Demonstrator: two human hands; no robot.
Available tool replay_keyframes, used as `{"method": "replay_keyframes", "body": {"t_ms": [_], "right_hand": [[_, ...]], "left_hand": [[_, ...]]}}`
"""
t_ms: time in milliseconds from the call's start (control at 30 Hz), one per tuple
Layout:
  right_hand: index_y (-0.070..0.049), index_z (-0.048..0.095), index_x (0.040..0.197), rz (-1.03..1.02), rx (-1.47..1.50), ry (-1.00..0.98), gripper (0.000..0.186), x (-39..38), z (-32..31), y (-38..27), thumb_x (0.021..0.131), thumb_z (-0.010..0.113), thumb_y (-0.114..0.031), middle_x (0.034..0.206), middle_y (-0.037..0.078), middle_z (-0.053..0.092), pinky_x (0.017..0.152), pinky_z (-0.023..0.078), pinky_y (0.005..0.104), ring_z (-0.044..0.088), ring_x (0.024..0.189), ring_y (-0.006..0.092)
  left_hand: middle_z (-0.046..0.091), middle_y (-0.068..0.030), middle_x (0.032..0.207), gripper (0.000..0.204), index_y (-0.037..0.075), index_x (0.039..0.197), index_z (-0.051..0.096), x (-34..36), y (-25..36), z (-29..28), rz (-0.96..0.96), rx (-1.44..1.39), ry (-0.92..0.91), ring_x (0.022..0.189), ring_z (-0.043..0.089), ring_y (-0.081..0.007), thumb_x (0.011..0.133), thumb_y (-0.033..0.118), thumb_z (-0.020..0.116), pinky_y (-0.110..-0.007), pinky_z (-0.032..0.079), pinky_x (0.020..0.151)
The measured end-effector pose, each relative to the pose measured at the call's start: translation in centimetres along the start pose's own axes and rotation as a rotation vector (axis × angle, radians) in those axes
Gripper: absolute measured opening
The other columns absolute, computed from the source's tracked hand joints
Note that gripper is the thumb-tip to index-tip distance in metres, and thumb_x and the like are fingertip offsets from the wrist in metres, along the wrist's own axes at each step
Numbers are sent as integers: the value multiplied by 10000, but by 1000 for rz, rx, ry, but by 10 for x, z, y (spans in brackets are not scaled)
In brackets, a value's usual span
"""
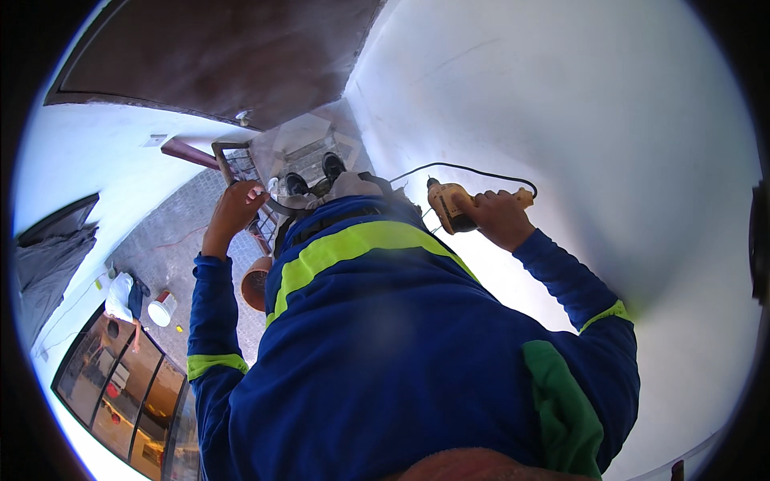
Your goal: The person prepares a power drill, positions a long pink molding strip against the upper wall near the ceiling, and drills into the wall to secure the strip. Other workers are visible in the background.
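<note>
My right hand (505,218) is wrapped round the grip of a yellow and black power drill (451,204), its chuck pointing up and to the left near the white wall. From the end of the grip a black cord (469,167) arcs back toward my waist. On the other side, my left hand (238,207) is closed beside a brown metal handrail (223,160). A dark curved strap or hose (281,208) runs from near its fingers to my waist. Whether these fingers grip the rail, the strap or something small is hidden.
Below my shoes (313,178) are pale steps (309,132), with a brown door (216,56) ahead. A smooth white wall (577,120) rises close on my right. Down left are a terracotta pot (255,282), a white bucket (163,309) and another person (122,297) by glass panes.
</note>
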State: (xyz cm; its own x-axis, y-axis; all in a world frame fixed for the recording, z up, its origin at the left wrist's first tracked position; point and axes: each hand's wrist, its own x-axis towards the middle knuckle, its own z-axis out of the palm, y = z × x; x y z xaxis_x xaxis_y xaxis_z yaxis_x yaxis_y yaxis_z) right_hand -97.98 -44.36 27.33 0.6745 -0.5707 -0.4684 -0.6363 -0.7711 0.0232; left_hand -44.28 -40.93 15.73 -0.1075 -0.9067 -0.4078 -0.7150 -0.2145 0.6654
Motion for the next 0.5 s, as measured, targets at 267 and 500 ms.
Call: {"method": "replay_keyframes", "body": {"t_ms": [267,500], "right_hand": [[-178,496,1301,-36,-21,-101,451,13,36,5,892,684,-144,788,98,693,618,531,403,712,713,260],[-171,564,1267,-18,21,-159,482,26,55,9,828,763,-151,803,100,714,623,540,414,722,722,277]], "left_hand": [[722,-174,919,301,13,1063,719,2,-5,10,14,3,-22,821,712,-306,888,255,751,-406,553,740],[728,-143,954,280,33,1080,707,-9,-9,14,-8,8,-46,818,697,-263,913,257,726,-381,548,737]]}}
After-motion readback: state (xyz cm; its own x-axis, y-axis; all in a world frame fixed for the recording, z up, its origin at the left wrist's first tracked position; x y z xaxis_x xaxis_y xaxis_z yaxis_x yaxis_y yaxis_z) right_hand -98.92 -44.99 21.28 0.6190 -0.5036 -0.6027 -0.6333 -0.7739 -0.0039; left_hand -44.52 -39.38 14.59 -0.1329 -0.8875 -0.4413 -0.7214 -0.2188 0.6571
